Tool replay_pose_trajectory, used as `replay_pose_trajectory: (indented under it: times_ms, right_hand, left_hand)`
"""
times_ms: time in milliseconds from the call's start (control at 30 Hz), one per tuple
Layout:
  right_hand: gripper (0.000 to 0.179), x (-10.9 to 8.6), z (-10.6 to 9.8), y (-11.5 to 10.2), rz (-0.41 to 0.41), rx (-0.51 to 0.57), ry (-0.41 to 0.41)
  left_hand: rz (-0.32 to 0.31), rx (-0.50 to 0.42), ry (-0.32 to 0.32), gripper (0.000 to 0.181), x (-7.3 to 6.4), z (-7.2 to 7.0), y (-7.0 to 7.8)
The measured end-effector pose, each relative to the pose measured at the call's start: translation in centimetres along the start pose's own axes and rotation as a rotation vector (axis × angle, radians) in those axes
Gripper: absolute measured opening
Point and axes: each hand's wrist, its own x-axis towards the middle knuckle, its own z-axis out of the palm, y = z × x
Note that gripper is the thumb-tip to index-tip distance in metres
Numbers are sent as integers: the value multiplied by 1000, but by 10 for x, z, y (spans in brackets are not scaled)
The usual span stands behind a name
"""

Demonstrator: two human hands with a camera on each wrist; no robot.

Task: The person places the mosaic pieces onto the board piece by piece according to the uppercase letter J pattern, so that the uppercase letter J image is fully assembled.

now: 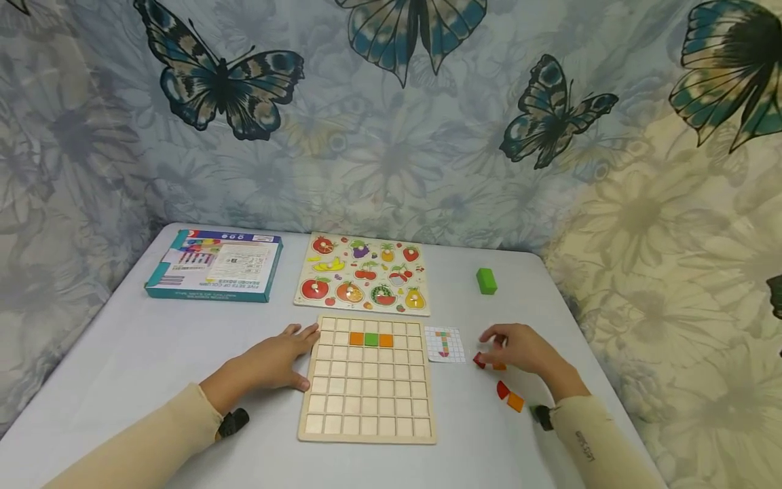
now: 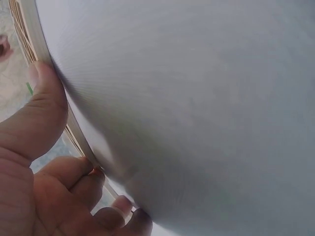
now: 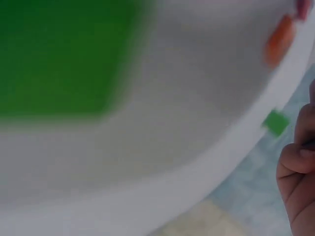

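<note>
A wooden grid board [image 1: 369, 407] lies flat, with two orange squares [image 1: 356, 338] and a green square [image 1: 370, 339] between them in one row near its top. My left hand [image 1: 271, 363] rests along its left side, the thumb and fingertips against the board's edge; the left wrist view shows the thumb [image 2: 47, 105] on the rim. To the board's right, my right hand [image 1: 516, 350] hovers low over loose pieces. Its thumb is right at a red piece [image 1: 479, 360], and an orange piece [image 1: 499, 367] shows beneath. I cannot tell whether its fingers hold anything.
A small pattern card [image 1: 455, 346] lies beside the board. Nearer me are a red piece [image 1: 502, 390], an orange square [image 1: 516, 402] and a green piece [image 1: 534, 410] partly hidden by the wrist. Farther back stand a fruit puzzle board [image 1: 339, 275], a flat box [image 1: 189, 272] and a green block [image 1: 487, 281].
</note>
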Motion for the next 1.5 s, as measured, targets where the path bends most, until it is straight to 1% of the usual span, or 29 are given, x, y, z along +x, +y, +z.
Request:
replay_pose_trajectory:
  times_ms: [67, 133, 267, 400, 500, 633, 867, 1033, 1133, 1200, 1267, 1333, 1400, 1500]
  right_hand:
    - [36, -10, -6, 20, 42, 1, -2]
    - [36, -18, -7, 35, 75, 3, 2]
    - [34, -27, -5, 48, 112, 33, -3]
    - [29, -28, 1, 49, 112, 53, -11]
    - [26, -25, 4, 48, 94, 41, 1]
    - [25, -22, 6, 46, 97, 37, 3]
    - [24, -23, 6, 44, 64, 38, -7]
    - [22, -24, 1, 42, 36, 11, 20]
    - [23, -19, 2, 29, 7, 25, 23]
    - [24, -11, 6, 12, -12, 28, 10]
    - [24, -1, 13, -11, -25, 18, -10]
    - [24, 11, 22, -36, -58, -18, -26]
    - [23, 22, 32, -63, -110, -62, -39]
    - [23, 34, 49, -97, -217, -131, -56]
  left_hand:
    - [5, -1, 1, 99, 1, 0, 0]
    - [7, -1, 1, 99, 2, 1, 0]
    - [14, -3, 3, 98, 3, 0, 1]
    - [22, 12, -3, 98, 2, 0, -1]
    - [14, 21, -3, 98, 1, 0, -2]
    - [15, 26, 0, 98, 1, 0, -4]
    - [23, 28, 5, 98, 1, -1, -4]
    - [18, 26, -1, 99, 2, 0, -3]
    - [14, 31, -5, 99, 2, 0, -3]
    - [11, 36, -7, 99, 1, 0, -3]
    - [5, 34, -11, 99, 0, 0, -3]
    - [4, 34, -14, 99, 0, -1, -2]
    - [6, 38, -15, 99, 0, -1, -2]
    - [15, 34, -11, 98, 1, -3, -1]
